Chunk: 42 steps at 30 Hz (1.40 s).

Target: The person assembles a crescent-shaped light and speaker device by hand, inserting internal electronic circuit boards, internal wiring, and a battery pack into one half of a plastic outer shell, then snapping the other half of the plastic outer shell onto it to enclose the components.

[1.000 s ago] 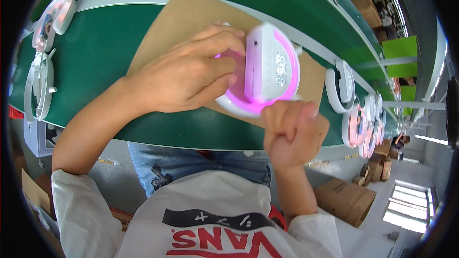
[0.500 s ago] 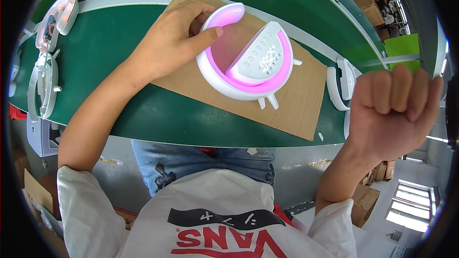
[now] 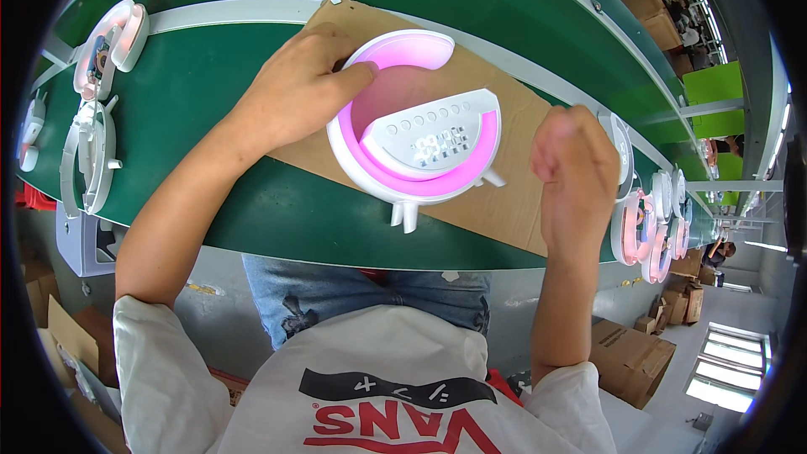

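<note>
There's the glowing ring lamp (image 3: 433,133), face up over the near-middle of the cardboard sheet (image 3: 517,202), which likely spares its white shell from the green bench (image 3: 195,76). At the sheet's right end your right hand (image 3: 577,164) hovers, fingers curled in with nothing visible in them, while over its left part your left hand (image 3: 294,99) pinches the ring, thumb on top and the other fingers partly hidden, presumably steadying it. Stubby feet point out past the sheet's near edge, the half-disc panel's long axis slants from near left to far right, and the ring's gap opens towards the sheet's far right.
</note>
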Each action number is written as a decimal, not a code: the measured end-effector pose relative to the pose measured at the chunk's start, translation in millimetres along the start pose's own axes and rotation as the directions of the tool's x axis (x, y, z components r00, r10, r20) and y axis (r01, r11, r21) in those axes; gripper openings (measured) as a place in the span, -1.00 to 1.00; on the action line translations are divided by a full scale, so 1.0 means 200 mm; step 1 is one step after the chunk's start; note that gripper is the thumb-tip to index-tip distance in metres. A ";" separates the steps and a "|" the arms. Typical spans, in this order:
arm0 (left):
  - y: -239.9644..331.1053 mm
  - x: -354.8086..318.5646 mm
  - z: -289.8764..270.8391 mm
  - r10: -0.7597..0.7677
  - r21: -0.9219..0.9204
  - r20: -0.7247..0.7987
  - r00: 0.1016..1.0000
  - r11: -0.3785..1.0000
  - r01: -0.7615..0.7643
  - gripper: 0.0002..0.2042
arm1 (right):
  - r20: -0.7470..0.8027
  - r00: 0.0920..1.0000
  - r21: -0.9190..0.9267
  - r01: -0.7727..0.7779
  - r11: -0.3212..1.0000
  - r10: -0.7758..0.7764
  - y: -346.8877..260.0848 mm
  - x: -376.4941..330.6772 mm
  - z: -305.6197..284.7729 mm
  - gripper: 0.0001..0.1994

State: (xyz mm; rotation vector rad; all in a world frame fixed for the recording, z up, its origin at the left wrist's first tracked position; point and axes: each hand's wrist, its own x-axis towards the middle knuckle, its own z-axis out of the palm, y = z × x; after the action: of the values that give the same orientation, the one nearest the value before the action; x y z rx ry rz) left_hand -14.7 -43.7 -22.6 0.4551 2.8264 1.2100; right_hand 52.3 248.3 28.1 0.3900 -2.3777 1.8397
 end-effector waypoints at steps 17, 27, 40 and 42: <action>0.05 -0.11 -0.07 0.547 -0.578 -0.298 0.782 0.549 -0.604 0.17 | 0.298 0.954 0.139 -0.061 0.988 0.017 0.09 0.19 -0.02 -0.08; 0.04 -0.10 -0.01 0.319 -0.676 -0.138 0.938 0.661 -0.325 -0.10 | 0.214 0.959 0.336 0.108 0.936 -0.187 0.29 0.20 0.05 -0.23; 0.04 -0.12 -0.03 0.337 -0.710 -0.181 0.924 0.605 -0.360 -0.23 | 0.246 0.969 0.430 -0.114 0.896 0.005 0.29 0.10 0.13 -0.18; 0.06 -0.11 -0.05 0.266 -0.742 -0.133 0.955 0.612 -0.274 -0.26 | 0.219 0.976 0.475 -0.119 0.872 0.013 0.28 0.11 0.15 -0.15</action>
State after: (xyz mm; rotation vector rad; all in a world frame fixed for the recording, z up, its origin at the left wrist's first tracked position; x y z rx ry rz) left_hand 8.7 -49.2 -9.1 0.8075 1.9726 2.2729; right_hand 19.1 228.9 -26.4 0.5777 -2.0292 2.5456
